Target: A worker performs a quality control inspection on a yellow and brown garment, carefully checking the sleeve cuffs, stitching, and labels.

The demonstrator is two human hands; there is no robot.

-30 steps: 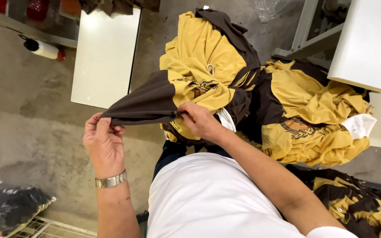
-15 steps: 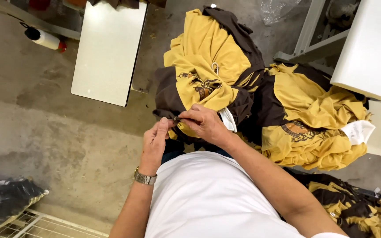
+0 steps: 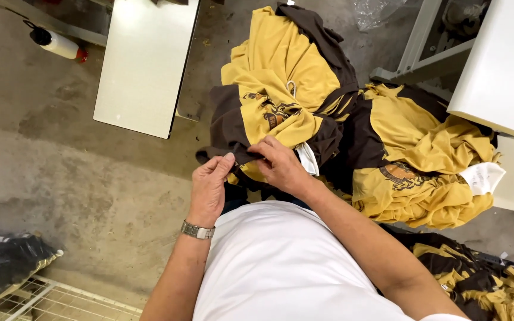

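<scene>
Now that my left hand point(image 3: 209, 187) has closed in beside my right hand point(image 3: 281, 166), both pinch the brown-and-yellow garment point(image 3: 269, 113), its stretched brown panel now gathered between them

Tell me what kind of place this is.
Probably a garment workshop. A heap of yellow and brown shirts lies on a bare concrete floor between white worktables, and both hands pinch a brown sleeve.

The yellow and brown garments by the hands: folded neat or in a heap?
In a heap: the yellow and brown garments lie crumpled and overlapping. Both hands pinch one brown edge.
</scene>
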